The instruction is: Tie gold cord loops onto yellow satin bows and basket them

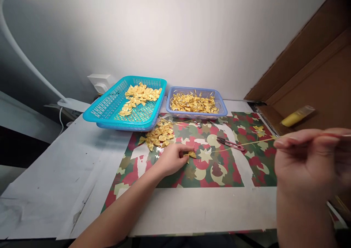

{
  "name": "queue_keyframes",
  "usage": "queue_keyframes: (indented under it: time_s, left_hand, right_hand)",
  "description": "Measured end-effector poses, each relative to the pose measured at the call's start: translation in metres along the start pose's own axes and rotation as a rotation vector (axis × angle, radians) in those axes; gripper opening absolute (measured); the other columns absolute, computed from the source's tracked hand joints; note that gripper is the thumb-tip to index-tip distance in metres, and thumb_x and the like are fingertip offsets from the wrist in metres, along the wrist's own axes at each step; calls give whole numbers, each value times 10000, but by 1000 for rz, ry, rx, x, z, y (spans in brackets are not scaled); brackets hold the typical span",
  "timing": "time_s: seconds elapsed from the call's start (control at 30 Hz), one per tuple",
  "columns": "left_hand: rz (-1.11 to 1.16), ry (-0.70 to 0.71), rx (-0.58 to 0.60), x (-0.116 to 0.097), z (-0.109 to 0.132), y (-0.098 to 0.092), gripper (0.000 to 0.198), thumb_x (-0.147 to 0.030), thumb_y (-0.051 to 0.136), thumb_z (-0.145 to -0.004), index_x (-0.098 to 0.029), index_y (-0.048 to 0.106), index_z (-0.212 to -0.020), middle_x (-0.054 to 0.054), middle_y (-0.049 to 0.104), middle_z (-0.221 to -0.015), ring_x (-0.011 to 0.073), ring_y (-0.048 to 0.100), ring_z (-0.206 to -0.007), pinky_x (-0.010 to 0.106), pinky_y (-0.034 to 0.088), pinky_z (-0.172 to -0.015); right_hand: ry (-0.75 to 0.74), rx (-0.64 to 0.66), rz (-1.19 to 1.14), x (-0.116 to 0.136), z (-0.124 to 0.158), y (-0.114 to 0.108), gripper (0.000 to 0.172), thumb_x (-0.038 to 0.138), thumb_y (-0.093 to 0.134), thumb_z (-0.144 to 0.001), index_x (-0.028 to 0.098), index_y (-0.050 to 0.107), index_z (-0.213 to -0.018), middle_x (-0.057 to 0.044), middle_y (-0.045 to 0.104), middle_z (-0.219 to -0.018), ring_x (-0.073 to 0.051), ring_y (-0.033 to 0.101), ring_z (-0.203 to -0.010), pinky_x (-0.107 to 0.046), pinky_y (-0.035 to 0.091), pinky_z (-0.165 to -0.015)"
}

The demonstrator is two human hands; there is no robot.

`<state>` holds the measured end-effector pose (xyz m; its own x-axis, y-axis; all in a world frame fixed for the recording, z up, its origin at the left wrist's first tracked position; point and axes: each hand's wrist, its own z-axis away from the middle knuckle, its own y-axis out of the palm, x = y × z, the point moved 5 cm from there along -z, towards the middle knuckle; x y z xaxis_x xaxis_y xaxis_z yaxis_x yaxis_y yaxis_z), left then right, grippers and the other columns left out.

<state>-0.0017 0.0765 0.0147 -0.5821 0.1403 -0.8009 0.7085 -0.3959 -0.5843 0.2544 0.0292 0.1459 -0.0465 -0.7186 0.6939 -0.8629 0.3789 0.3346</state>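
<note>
My left hand [172, 159] rests low over the patterned mat [230, 178], thumb and index finger closed on a small yellow ribbon bow [192, 154]. A thin yellow cord [256, 142] stretches from near that bow across to the right. Its other end is pinched between the fingers of my right hand [307, 160], which is raised at the right edge. A pile of loose yellow bows [160, 134] lies on the mat just beyond my left hand. Small pink-handled thread snips [230, 144] lie under the line of the cord.
Behind, a turquoise basket [109, 122] holds yellow bows, and a blue-violet basket [196, 115] holds bows with cords. Another yellow bow [259, 129] lies on the mat at right. A cardboard box [323, 80] with a yellow tube [297, 116] borders the right; a white lamp [30, 63] stands left.
</note>
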Motion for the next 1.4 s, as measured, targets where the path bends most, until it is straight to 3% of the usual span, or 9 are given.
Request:
queue_keyframes:
  time_s: [0.13, 0.23, 0.4, 0.5, 0.63, 0.8, 1.0, 1.2, 1.4]
  left_hand:
    - [-203, 152, -225, -9, 5, -13, 376, -136, 549, -782, -252, 728, -1092, 59, 617, -1319, 251, 601, -1069, 381, 489, -897]
    - [-406, 193, -394, -18, -3, -20, 325, -147, 541, -818, -213, 701, -1094, 84, 542, -1388, 277, 514, -1185, 433, 443, -985]
    - [-577, 235, -289, -41, -57, -4, 258, -231, 571, -860, -171, 672, -1089, 115, 642, -1189, 272, 547, -1090, 402, 468, -936]
    - [-642, 181, -243, -47, -90, 7, 185, -240, 582, -877, -114, 687, -963, 157, 658, -1051, 281, 578, -1040, 407, 506, -870]
    - [-685, 126, -205, -41, -109, 13, 315, -321, 569, -919, -161, 579, -1191, 101, 605, -1203, 218, 619, -1019, 425, 538, -858]
    - [-665, 143, -188, -33, -112, 6, 323, -325, 563, -923, -172, 570, -1208, 99, 595, -1226, 216, 616, -1026, 428, 538, -863]
    - [-583, 248, -170, -34, -104, 3, 306, -323, 560, -925, -166, 579, -1187, 93, 610, -1195, 206, 625, -999, 419, 542, -849]
    - [-521, 332, -203, -32, -79, 5, 166, -156, 536, -897, -153, 700, -868, 94, 711, -920, 203, 663, -892, 313, 516, -820]
    - [-498, 367, -219, -29, -72, 3, 281, -236, 580, -868, -178, 648, -1134, 106, 686, -1106, 241, 629, -1044, 363, 492, -909]
  right_hand:
    - [116, 141, -79, -25, 10, 18, 108, 285, 711, -811, 225, 623, -827, 41, 684, -626, -130, 594, -481, -275, 514, -462]
    - [264, 220, -153, -54, 22, 21, 96, 285, 654, -857, 221, 586, -878, 68, 593, -537, -101, 518, -425, -234, 441, -444]
    - [562, 292, -63, -102, 51, 25, 196, 401, 583, -878, 216, 518, -873, 110, 338, -518, -56, 314, -402, -198, 296, -432]
    - [636, 331, -2, -114, 66, 29, 209, 380, 595, -847, 206, 511, -928, 91, 429, -561, -69, 375, -451, -202, 308, -449]
    - [712, 373, 53, -122, 81, 34, 247, 355, 618, -813, 195, 518, -973, 32, 630, -649, -91, 457, -509, -218, 384, -507]
    - [836, 432, 78, -134, 95, 38, 209, 373, 643, -765, 187, 548, -769, -18, 692, -643, -99, 476, -493, -228, 391, -508]
    - [887, 409, 64, -145, 98, 37, 216, 378, 651, -712, 188, 546, -709, -18, 684, -593, -90, 465, -450, -221, 371, -479]
    - [888, 376, 52, -148, 101, 37, 223, 377, 673, -686, 188, 560, -716, -7, 672, -571, -87, 465, -440, -210, 351, -451]
    - [913, 305, 33, -159, 97, 33, 302, 443, 697, -660, 194, 532, -705, 18, 626, -524, -79, 449, -400, -209, 355, -424]
